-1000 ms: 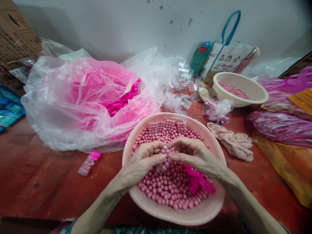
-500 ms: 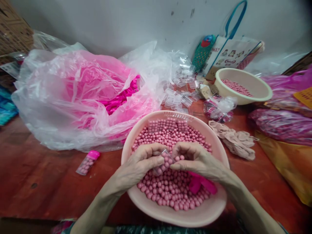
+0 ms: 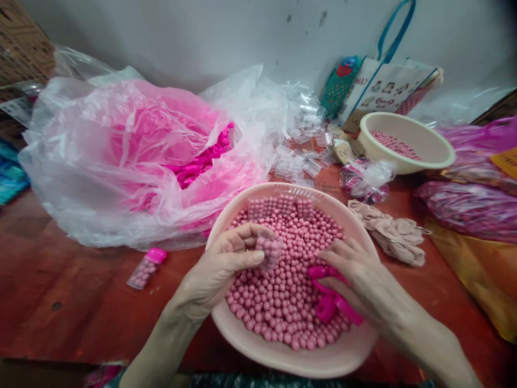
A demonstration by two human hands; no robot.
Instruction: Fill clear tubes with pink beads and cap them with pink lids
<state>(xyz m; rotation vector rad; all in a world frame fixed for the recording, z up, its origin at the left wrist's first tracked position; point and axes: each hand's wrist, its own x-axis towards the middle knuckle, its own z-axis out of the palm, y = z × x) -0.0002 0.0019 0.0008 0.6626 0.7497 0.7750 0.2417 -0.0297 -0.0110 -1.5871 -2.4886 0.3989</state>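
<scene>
In my left hand [image 3: 220, 264], pinched between thumb and fingers, is a small clear plastic container [image 3: 270, 253] with pink balls inside. Below it a pink basin [image 3: 297, 365] is filled with loose pink balls [image 3: 278, 318]. My right hand [image 3: 359, 275] is over the basin's right side, slightly blurred, its thumb and fingers spread around several bright pink caps [image 3: 326, 307] lying on the balls. Filled clear containers [image 3: 270, 207] lie at the basin's far edge. One filled container with a pink cap [image 3: 147, 268] lies on the table to the left.
A large plastic bag of pink caps [image 3: 133, 156] sprawls at the left. Clear container pieces [image 3: 297, 161] are piled behind the basin. To the right are a cream bowl [image 3: 430, 151] of balls, crumpled beige cloth [image 3: 388, 229], a tote bag [image 3: 382, 89] and purple packages [image 3: 468, 205].
My right hand has left the clear container and moved right and down to the pink caps. My left hand keeps the container, now held more upright.
</scene>
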